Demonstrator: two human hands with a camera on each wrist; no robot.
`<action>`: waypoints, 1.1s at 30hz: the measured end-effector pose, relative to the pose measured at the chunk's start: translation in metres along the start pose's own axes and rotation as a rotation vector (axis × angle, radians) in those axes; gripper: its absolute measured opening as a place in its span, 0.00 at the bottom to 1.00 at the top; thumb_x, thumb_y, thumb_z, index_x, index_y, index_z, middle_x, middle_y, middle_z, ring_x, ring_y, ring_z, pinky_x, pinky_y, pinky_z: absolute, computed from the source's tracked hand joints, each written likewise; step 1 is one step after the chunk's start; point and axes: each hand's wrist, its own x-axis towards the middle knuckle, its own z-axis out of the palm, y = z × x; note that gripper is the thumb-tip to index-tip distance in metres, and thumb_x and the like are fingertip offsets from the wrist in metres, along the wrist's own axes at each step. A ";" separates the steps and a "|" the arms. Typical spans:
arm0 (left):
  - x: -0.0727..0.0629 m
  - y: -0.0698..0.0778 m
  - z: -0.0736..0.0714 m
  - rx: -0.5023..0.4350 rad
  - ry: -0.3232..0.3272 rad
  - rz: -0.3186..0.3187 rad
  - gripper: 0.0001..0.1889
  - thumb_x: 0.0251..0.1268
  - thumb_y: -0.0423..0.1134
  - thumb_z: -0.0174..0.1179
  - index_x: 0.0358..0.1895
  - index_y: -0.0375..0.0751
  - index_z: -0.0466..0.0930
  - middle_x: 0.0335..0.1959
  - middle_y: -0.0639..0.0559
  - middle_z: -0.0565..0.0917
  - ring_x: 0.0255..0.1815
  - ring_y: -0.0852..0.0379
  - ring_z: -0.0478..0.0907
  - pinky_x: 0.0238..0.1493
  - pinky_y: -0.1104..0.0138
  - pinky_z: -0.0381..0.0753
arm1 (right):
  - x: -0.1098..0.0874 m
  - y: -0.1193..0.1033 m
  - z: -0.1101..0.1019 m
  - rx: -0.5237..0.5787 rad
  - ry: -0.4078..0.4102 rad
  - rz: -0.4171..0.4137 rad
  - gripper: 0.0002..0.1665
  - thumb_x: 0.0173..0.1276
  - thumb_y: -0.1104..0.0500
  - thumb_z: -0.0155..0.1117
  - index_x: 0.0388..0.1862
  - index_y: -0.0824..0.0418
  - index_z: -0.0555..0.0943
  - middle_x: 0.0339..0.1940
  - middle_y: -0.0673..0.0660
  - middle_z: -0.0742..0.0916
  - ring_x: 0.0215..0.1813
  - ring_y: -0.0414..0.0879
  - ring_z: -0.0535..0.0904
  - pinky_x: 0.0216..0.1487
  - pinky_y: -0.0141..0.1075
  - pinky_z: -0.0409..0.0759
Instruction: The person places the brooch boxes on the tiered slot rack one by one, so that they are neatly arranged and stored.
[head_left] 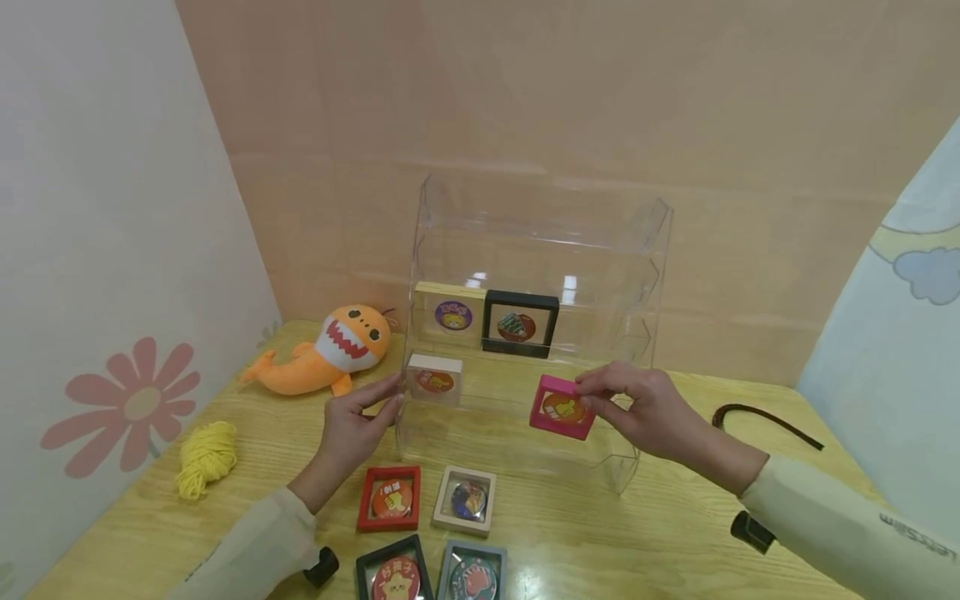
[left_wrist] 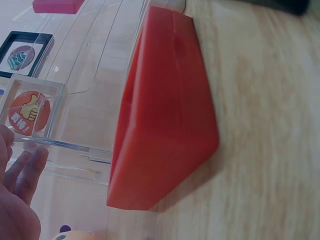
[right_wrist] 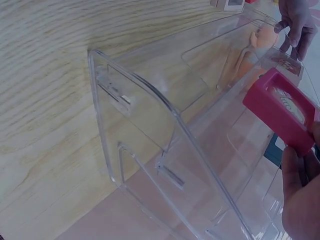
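Observation:
Between thumb and fingers, my right hand [head_left: 645, 408] pinches a pink square frame [head_left: 553, 425] by its right side, with a thumbs-up badge inside. It is held in front of the lower tier of a clear acrylic display rack [head_left: 525, 467]. My left hand [head_left: 356, 425] grips the rack's left side panel at its edge, beside a white frame [head_left: 450, 392] on the lower tier. One tier up, a cream frame [head_left: 427, 321] with a bear badge stands next to a black frame [head_left: 553, 312]. In the left wrist view a red frame [left_wrist: 170, 110] looms close, standing on the table.
On the table before the rack lie a red frame [head_left: 363, 508], a beige frame [head_left: 442, 512], a black frame [head_left: 420, 550] and a grey frame [head_left: 468, 547]. Left are an orange plush shark [head_left: 300, 369] and yellow yarn [head_left: 206, 458]. A dark braided band [head_left: 772, 414] lies right.

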 end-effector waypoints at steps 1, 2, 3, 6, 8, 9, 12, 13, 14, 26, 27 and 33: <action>0.000 0.000 0.000 0.001 0.000 -0.003 0.15 0.55 0.15 0.60 0.48 0.19 0.78 0.44 0.30 0.81 0.38 0.34 0.80 0.24 0.65 0.84 | 0.001 0.000 0.001 -0.007 0.007 0.007 0.24 0.44 0.77 0.74 0.40 0.58 0.84 0.39 0.53 0.86 0.34 0.41 0.82 0.33 0.25 0.82; -0.001 0.001 0.000 0.004 0.000 -0.004 0.15 0.54 0.15 0.60 0.48 0.19 0.78 0.44 0.30 0.81 0.38 0.34 0.80 0.24 0.65 0.84 | 0.003 0.000 0.002 -0.013 0.012 0.011 0.23 0.44 0.76 0.74 0.40 0.58 0.84 0.38 0.53 0.86 0.34 0.41 0.81 0.34 0.25 0.82; -0.001 0.001 0.000 0.007 0.000 -0.005 0.15 0.54 0.15 0.60 0.47 0.19 0.78 0.44 0.30 0.81 0.38 0.34 0.80 0.24 0.65 0.84 | 0.004 0.000 0.004 -0.015 0.016 0.014 0.23 0.45 0.76 0.74 0.40 0.58 0.84 0.38 0.52 0.86 0.34 0.41 0.81 0.34 0.25 0.82; -0.003 0.001 0.001 0.013 0.001 -0.005 0.15 0.54 0.15 0.60 0.47 0.19 0.78 0.43 0.30 0.81 0.37 0.35 0.81 0.24 0.65 0.84 | 0.009 0.001 0.008 -0.024 0.028 0.021 0.20 0.47 0.75 0.73 0.39 0.59 0.85 0.38 0.52 0.86 0.34 0.41 0.82 0.33 0.27 0.83; -0.003 0.001 0.001 0.014 0.002 -0.007 0.15 0.54 0.15 0.60 0.47 0.19 0.78 0.43 0.30 0.81 0.37 0.37 0.82 0.24 0.65 0.84 | 0.013 0.001 0.010 -0.028 0.035 0.031 0.19 0.48 0.75 0.73 0.38 0.60 0.84 0.38 0.52 0.86 0.34 0.41 0.82 0.33 0.29 0.83; -0.003 0.000 0.001 0.013 0.003 -0.009 0.15 0.54 0.15 0.60 0.47 0.19 0.78 0.43 0.30 0.81 0.37 0.38 0.82 0.24 0.65 0.84 | 0.015 0.001 0.011 -0.034 0.039 0.036 0.18 0.48 0.75 0.73 0.38 0.60 0.84 0.38 0.52 0.86 0.34 0.41 0.82 0.33 0.30 0.84; -0.003 0.000 0.001 0.010 0.006 -0.019 0.15 0.54 0.15 0.60 0.47 0.19 0.79 0.43 0.31 0.81 0.38 0.39 0.82 0.24 0.65 0.84 | 0.022 0.002 0.015 -0.054 0.053 0.038 0.17 0.49 0.74 0.73 0.37 0.61 0.84 0.39 0.52 0.86 0.35 0.42 0.82 0.32 0.33 0.85; -0.003 0.000 0.000 0.008 0.007 -0.021 0.15 0.54 0.15 0.60 0.47 0.19 0.79 0.43 0.31 0.81 0.38 0.38 0.82 0.24 0.65 0.84 | 0.024 0.003 0.016 -0.059 0.058 0.035 0.16 0.49 0.74 0.73 0.37 0.61 0.84 0.38 0.53 0.86 0.35 0.42 0.82 0.31 0.34 0.85; -0.003 0.001 0.000 0.008 0.008 -0.024 0.15 0.54 0.15 0.60 0.47 0.19 0.79 0.43 0.31 0.81 0.38 0.38 0.82 0.24 0.65 0.84 | 0.026 0.004 0.017 -0.066 0.064 0.032 0.15 0.50 0.74 0.73 0.37 0.62 0.84 0.38 0.53 0.86 0.35 0.42 0.82 0.31 0.35 0.85; -0.001 0.001 0.000 -0.016 0.002 -0.021 0.15 0.55 0.15 0.59 0.48 0.19 0.78 0.44 0.30 0.81 0.38 0.37 0.81 0.24 0.63 0.84 | 0.041 0.011 0.035 -0.047 0.077 0.077 0.11 0.54 0.72 0.71 0.36 0.62 0.85 0.38 0.53 0.86 0.35 0.41 0.82 0.34 0.35 0.85; -0.001 0.001 0.000 -0.018 0.002 -0.022 0.15 0.55 0.15 0.59 0.48 0.19 0.78 0.44 0.30 0.81 0.38 0.36 0.81 0.24 0.63 0.84 | 0.042 0.011 0.036 -0.045 0.079 0.077 0.11 0.54 0.72 0.71 0.36 0.62 0.85 0.38 0.53 0.86 0.36 0.41 0.81 0.34 0.35 0.85; -0.001 0.000 0.001 -0.026 0.003 -0.020 0.15 0.55 0.15 0.59 0.48 0.19 0.78 0.44 0.30 0.80 0.38 0.33 0.80 0.24 0.63 0.84 | 0.045 0.012 0.045 -0.041 0.083 0.081 0.10 0.55 0.72 0.71 0.35 0.62 0.86 0.39 0.54 0.87 0.37 0.42 0.81 0.33 0.33 0.84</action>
